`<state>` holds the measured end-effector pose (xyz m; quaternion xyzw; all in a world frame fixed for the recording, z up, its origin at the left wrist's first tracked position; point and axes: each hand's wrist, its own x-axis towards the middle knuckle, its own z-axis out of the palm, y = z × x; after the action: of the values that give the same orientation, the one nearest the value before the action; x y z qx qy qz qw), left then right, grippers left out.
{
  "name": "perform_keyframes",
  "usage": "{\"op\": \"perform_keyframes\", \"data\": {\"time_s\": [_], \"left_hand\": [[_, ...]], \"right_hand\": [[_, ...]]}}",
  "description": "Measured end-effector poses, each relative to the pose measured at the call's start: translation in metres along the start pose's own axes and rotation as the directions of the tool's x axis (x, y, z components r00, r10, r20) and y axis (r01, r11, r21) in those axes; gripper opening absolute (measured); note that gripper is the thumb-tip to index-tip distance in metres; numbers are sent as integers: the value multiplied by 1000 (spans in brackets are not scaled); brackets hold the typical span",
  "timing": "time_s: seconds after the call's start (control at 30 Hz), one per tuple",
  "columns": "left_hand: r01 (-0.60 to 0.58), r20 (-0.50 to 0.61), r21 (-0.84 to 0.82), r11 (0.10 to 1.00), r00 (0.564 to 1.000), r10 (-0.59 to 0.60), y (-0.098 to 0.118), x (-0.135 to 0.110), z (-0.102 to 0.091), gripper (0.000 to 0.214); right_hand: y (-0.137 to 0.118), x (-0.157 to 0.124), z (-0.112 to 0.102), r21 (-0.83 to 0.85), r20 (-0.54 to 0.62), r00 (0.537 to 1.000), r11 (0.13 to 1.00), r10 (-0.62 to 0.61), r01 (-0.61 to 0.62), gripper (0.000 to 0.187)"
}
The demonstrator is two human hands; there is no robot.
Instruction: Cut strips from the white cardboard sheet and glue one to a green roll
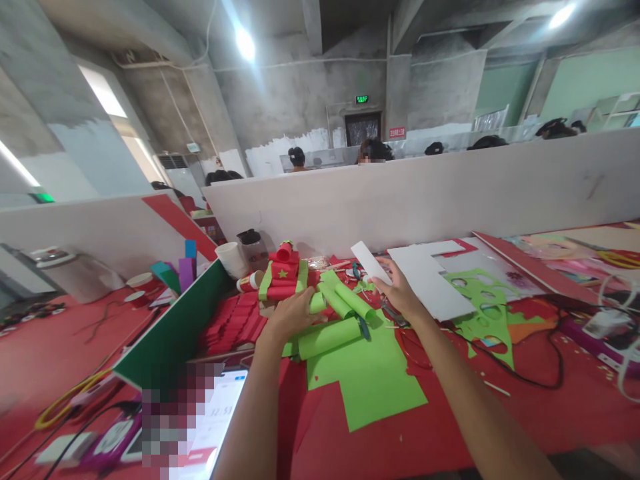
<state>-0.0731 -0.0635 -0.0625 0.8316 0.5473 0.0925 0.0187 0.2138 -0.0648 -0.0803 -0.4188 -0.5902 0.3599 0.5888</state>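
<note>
Above the middle of the table, my right hand pinches the lower end of a white card strip, which is tilted up to the left. My left hand is closed on a small roll of bright green paper; its fingertips are partly hidden. Beside it lie curled green paper pieces and a larger green paper roll. Under these, a flat green sheet is spread out. Just behind my left hand stands a red and green paper model with a star on its front.
Folded red paper strips lie to the left beside a dark green board. White card and a cut-out green sheet lie to the right, near a black cable. A phone rests in front; a white partition stands behind.
</note>
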Motion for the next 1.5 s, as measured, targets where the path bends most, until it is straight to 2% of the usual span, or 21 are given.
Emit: {"op": "perform_keyframes", "data": {"time_s": [0.13,0.27,0.37,0.47,0.57,0.7,0.93,1.07,1.17,1.27,1.33,1.5], "left_hand": [[-12,116,-26,1000,993,15,-4,-1,5,62],[-84,74,-83,993,993,90,-5,-4,3,61],[-140,18,-104,985,990,143,1,3,-1,47],[-221,57,-60,973,973,224,10,19,-1,35],[-300,149,-37,953,942,302,20,36,4,45],[-358,183,-1,934,918,352,31,53,13,57],[-434,228,42,900,881,414,36,65,17,48],[-407,132,-99,908,899,418,32,66,2,39],[-399,-18,-207,893,915,404,28,65,-17,47],[-381,-118,-298,875,925,362,28,63,-37,50],[-369,-120,-352,861,929,349,30,59,-49,50],[-334,-23,-378,863,936,352,34,51,-70,61]], "right_hand": [[-2,-2,0,12,4,1000,1000,12,-12,49],[-8,-3,-1,-63,28,1000,998,3,-1,39],[-10,-3,-3,-149,27,999,988,-40,43,34],[-10,-2,-6,-164,-35,998,985,-60,53,35],[-7,0,-9,-123,-110,993,992,-52,38,37],[-6,1,-13,-47,-198,980,999,-24,15,38],[-3,3,-13,108,-232,971,993,63,-39,39],[-4,5,-14,279,-286,955,960,83,0,42],[-6,8,-16,395,-336,936,918,106,37,44],[-10,9,-20,429,-364,926,900,96,76,42],[-12,8,-21,400,-361,931,911,56,100,41],[-18,3,-18,321,-297,954,937,-37,136,37]]}}
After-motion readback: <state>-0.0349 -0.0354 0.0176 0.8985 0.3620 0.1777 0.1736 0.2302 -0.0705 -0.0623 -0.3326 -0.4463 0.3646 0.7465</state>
